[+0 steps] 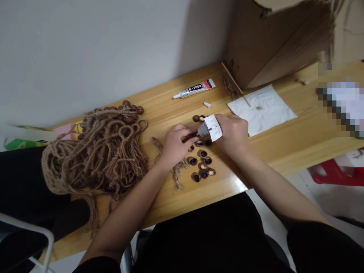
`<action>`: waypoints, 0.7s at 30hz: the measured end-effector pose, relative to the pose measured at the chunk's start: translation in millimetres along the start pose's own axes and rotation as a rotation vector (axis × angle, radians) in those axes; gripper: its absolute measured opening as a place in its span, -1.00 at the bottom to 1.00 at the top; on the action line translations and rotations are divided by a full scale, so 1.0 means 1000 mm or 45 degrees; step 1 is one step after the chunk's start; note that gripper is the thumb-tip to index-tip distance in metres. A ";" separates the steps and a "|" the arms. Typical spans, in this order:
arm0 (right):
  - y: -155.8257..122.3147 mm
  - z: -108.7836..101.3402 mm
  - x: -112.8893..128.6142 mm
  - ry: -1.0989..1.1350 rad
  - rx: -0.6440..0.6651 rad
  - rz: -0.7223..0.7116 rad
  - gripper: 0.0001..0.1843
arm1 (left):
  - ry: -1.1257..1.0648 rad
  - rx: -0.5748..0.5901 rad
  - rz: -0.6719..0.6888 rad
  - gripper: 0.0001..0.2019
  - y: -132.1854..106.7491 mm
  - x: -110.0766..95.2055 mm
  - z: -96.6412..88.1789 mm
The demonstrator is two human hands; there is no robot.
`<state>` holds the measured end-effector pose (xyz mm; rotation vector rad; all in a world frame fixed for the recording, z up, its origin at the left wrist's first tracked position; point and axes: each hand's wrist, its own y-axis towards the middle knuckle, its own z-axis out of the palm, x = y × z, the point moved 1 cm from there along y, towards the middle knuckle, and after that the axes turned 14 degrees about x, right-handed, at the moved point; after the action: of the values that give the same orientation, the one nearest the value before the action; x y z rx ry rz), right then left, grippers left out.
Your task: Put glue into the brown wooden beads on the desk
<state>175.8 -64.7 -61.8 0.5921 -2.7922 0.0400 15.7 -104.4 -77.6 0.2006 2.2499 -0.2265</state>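
Note:
My right hand [233, 132] is closed around a squeezed glue tube [205, 129], its folded white end against my fingers and its nozzle angled down to the left. At that nozzle, my left hand [176, 144] pinches a small dark brown piece, apparently a nutshell half [193, 130], mostly hidden by the fingers. Below the hands lie several open nutshell halves [208, 160], some dark inside and some pale. A whole brown nut [196, 118] sits just beyond the tube. Under my left wrist is a short knotted jute cord [178, 176].
Left on the wooden table [162, 208] is a large heap of jute cords [113, 155] with brown nuts [131, 113]. Behind my hands lie a B-7000 glue tube [195, 89] and a white cap [207, 104]. Right are a white tissue [273, 108], a thin stick [231, 77] and a cardboard box [267, 45].

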 end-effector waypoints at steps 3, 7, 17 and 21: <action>0.001 0.000 0.001 -0.010 0.041 0.018 -0.84 | 0.013 0.007 -0.019 -0.87 0.001 -0.001 0.000; 0.001 0.000 0.003 -0.015 0.062 0.015 -0.82 | 0.022 0.013 -0.027 -0.87 0.001 -0.001 -0.001; 0.000 -0.002 0.001 -0.050 0.048 0.004 -0.86 | 0.016 0.012 -0.018 -0.87 0.001 0.000 0.000; 0.000 -0.002 0.001 -0.029 0.062 -0.007 -0.84 | 0.020 0.010 -0.017 -0.87 0.000 0.000 0.000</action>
<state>175.5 -65.0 -59.4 0.6160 -2.8187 0.1011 15.5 -104.1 -77.6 0.1927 2.2671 -0.2417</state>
